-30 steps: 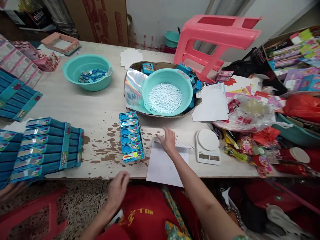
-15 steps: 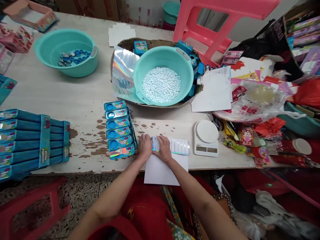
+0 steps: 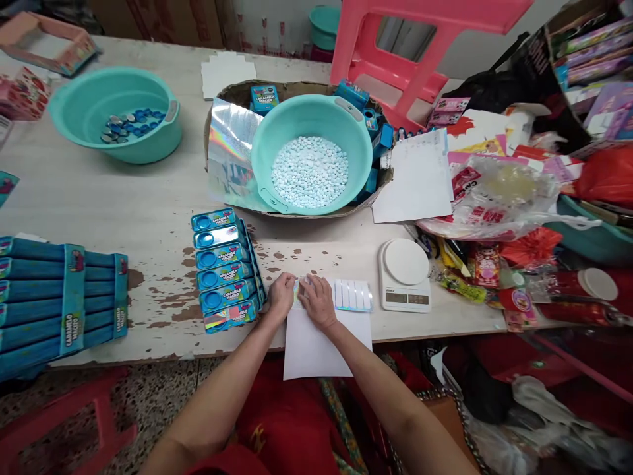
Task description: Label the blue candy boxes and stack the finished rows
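Pinching one holographic sticker sheet (image 3: 346,295) beside the scale (image 3: 405,274), both hands' fingers closed on it: left hand (image 3: 281,295), right hand (image 3: 319,302); peeling apparently just starting.

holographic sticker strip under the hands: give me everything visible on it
The holographic sticker strip is a flat, shiny, rainbow-sheened sheet cut into narrow upright white labels side by side. It lies flat on the top edge of a white paper sheet, just left of the digital scale. Its left end is covered by the left hand and right hand, fingertips pressing on it; whether a label is being peeled cannot be told.
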Demonstrator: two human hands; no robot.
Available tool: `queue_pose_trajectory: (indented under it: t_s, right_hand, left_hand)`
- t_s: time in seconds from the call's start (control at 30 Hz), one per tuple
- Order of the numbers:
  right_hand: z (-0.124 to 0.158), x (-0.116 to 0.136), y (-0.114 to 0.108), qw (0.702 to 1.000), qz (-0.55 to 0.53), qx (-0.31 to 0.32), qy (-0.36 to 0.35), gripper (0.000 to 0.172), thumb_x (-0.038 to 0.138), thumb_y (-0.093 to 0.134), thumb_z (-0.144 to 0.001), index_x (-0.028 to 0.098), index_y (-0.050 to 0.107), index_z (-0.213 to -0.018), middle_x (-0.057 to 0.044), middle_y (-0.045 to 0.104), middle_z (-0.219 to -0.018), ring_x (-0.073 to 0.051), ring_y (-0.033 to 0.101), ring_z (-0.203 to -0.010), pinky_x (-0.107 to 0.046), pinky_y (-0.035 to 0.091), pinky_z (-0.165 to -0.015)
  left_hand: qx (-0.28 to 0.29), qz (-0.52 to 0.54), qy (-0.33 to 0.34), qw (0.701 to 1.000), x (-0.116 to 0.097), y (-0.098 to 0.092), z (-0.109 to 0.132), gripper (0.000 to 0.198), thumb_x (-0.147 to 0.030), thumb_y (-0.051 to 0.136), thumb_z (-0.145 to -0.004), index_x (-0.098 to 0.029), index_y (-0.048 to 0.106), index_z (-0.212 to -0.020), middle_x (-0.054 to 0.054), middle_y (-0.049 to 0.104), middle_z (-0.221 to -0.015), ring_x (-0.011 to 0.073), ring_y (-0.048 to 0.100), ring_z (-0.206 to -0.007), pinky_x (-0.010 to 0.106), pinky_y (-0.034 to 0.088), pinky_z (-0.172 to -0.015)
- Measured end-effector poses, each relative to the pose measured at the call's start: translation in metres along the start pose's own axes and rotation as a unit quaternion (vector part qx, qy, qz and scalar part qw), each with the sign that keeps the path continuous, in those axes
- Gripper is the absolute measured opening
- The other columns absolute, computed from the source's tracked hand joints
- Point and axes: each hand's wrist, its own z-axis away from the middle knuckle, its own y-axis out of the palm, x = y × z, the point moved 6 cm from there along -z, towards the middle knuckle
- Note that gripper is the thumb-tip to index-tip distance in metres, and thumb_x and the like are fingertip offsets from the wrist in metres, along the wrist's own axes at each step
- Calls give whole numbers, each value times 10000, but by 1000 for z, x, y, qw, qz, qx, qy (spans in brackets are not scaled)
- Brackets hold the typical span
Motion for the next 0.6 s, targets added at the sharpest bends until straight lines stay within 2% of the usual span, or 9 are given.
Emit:
queue_pose_trajectory:
  t_s: [0.1,0.23,0.4,0.5,0.6]
  right_hand:
    - [-2,-3,-6,998,-42,-38,27,239,296,474,-888,203,581,-1080,-105,521,-1245,-229,424,-1193,-438,365,-990]
    - [-8,-5,-6,997,-35,-41,61,378,314,478,-884,189,485,-1241,-123,481,-1303,-245,418,-1211,-435,378,-971]
    - [-4,3,1,999,-16,-42,17,385,231,429,-904,197,447,-1288,-100,522,-1282,-228,437,-1208,-470,309,-1030]
    - [-3,5,-2,997,-39,-63,14,268,234,451,-895,194,553,-1139,-104,552,-1240,-219,476,-1165,-471,336,-1013]
    - [-9,3,-18,993,-81,-77,47,121,223,486,-876,196,600,-906,-92,624,-1073,-219,539,-1044,-424,431,-892]
  left_hand:
    - [1,-19,15,1000,-5,-2,1,185,-245,458,-820,-189,627,-870,16,658,-783,140,564,-703,226,393,-642]
    - [23,-20,56,998,-20,-2,4,183,-228,450,-823,-188,620,-880,11,658,-788,132,564,-714,220,396,-669]
    - [9,-21,20,1000,-23,-4,2,165,-227,467,-818,-174,623,-817,21,657,-787,137,560,-711,224,386,-659]
    - [12,-35,16,999,-24,-4,0,165,-233,464,-827,-184,622,-829,15,654,-780,135,556,-702,221,375,-645]
    - [15,-76,22,997,-25,-3,-1,182,-251,448,-844,-204,621,-871,13,652,-772,143,552,-692,231,363,-632]
